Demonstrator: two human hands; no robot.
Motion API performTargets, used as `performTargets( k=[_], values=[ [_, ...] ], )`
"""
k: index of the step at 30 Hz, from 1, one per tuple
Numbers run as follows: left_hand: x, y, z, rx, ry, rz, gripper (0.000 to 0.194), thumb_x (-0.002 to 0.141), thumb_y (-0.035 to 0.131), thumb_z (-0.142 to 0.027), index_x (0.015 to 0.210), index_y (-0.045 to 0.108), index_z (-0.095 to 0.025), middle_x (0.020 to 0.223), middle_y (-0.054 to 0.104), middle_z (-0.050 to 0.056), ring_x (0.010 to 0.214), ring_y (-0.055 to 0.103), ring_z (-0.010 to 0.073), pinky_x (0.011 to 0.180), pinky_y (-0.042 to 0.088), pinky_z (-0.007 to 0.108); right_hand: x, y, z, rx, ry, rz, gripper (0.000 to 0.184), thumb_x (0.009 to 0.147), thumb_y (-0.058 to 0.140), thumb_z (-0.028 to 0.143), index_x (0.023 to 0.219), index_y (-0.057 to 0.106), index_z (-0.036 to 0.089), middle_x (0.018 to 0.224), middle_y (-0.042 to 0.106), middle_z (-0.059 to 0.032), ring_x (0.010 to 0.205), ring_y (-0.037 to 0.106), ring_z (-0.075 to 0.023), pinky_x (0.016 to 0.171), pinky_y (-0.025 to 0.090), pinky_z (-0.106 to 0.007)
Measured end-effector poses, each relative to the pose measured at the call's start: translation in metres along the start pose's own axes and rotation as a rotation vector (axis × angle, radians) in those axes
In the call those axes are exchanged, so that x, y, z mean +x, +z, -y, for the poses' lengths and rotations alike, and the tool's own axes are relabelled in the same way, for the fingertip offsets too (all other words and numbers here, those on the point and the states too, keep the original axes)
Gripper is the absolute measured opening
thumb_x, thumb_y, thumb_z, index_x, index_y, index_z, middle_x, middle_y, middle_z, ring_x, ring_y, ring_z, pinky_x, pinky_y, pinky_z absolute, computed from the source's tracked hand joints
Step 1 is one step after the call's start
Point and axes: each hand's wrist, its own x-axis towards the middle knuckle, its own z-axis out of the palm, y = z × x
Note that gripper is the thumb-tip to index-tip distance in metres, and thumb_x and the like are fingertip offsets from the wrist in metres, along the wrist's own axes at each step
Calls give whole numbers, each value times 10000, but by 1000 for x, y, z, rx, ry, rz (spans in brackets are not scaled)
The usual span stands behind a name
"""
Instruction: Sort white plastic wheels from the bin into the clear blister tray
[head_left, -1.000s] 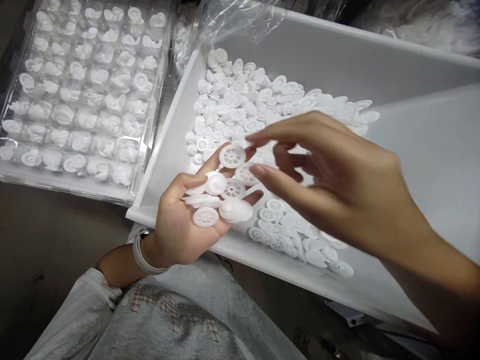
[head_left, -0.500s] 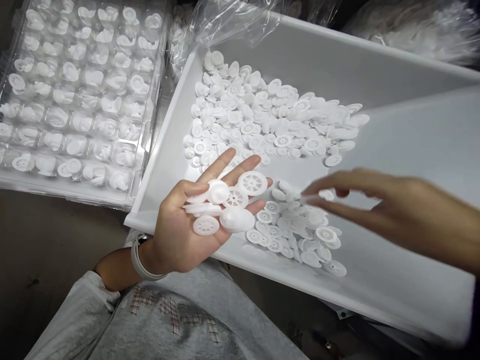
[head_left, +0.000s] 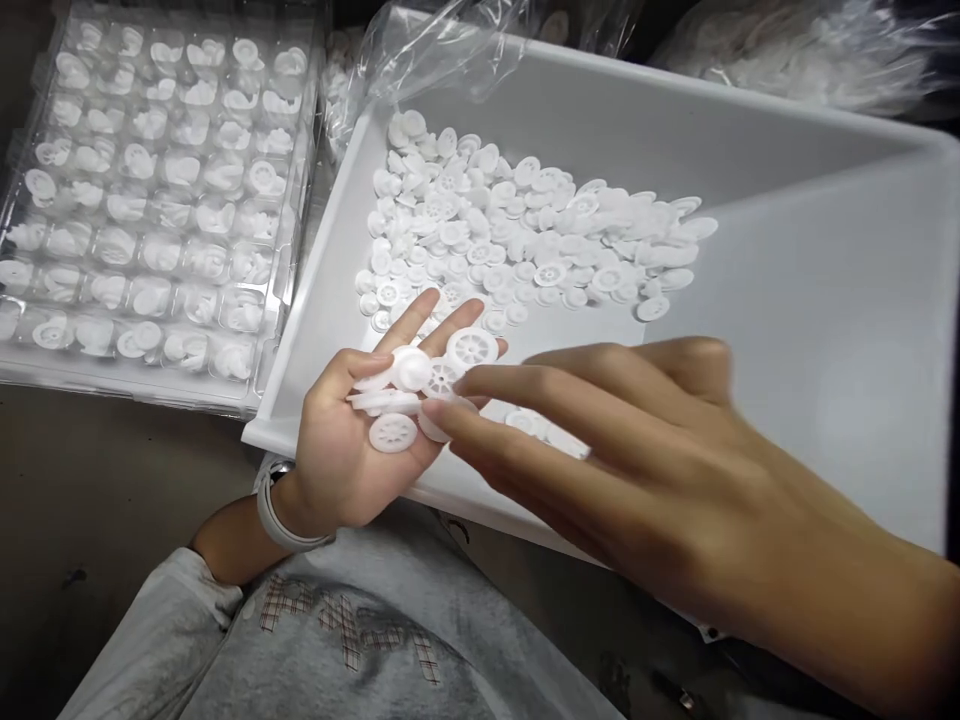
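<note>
My left hand (head_left: 352, 430) is palm up over the bin's near left side, fingers spread, cradling several small white plastic wheels (head_left: 393, 433). Some wheels show spokes, one has a raised hub, and others rest on edge. My right hand (head_left: 645, 470) reaches in from the right, its thumb and index fingertips at a white wheel (head_left: 435, 424) above the left palm. The fingertips partly cover this wheel. Most of the nearer wheel pile (head_left: 529, 422) is hidden behind the right hand. A larger heap of wheels (head_left: 517, 220) lies farther back in the white bin (head_left: 817, 330).
On the left stands a clear compartment tray (head_left: 294, 250) with white plastic parts in its pockets. Clear plastic film (head_left: 450, 40) hangs over the bin's back left rim. A bag of white parts (head_left: 817, 60) lies behind the bin.
My right hand has moved left from the nearer pile to the wheels in my left palm. My left hand shifts slightly left in view, along with the bin, and keeps its wheels.
</note>
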Motion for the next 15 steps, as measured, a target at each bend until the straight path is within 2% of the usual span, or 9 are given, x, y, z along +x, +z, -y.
performTargets(
  k=[4,7,11,13,15],
  values=[
    [0,-1,-2,-14,14,-19,572,834,406,-249,1404,430,-217,1443,504,31,1414,367,211,1233,225,391,12,4,-3,104,29,-16,117,941,511,143,1020,592,171,966,658,-41,801,548,-164,633,336,-345],
    [2,-1,-1,-9,8,-18,550,828,414,-240,1375,465,-212,1435,512,36,1436,328,243,1245,177,457,16,4,-11,232,135,-96,53,921,568,176,967,588,195,865,663,-15,768,584,-141,643,410,-331],
    [3,1,1,-29,19,-6,592,822,420,-269,1409,437,-195,1442,500,64,1415,366,297,1213,237,531,29,7,-33,397,420,-163,41,888,611,188,849,612,200,778,636,-3,738,580,-114,644,458,-276],
    [2,2,1,-29,8,-4,589,822,419,-269,1406,448,-196,1435,508,51,1400,393,294,1213,248,525,35,11,-45,499,568,-103,97,864,612,191,768,617,210,682,598,12,674,548,-115,598,431,-280],
    [1,3,1,-33,-6,-5,584,825,417,-260,1403,453,-189,1423,521,38,1405,391,272,1220,252,495,39,16,-54,596,648,-33,123,846,604,218,724,621,219,610,559,17,614,507,-120,547,398,-285]
  ],
)
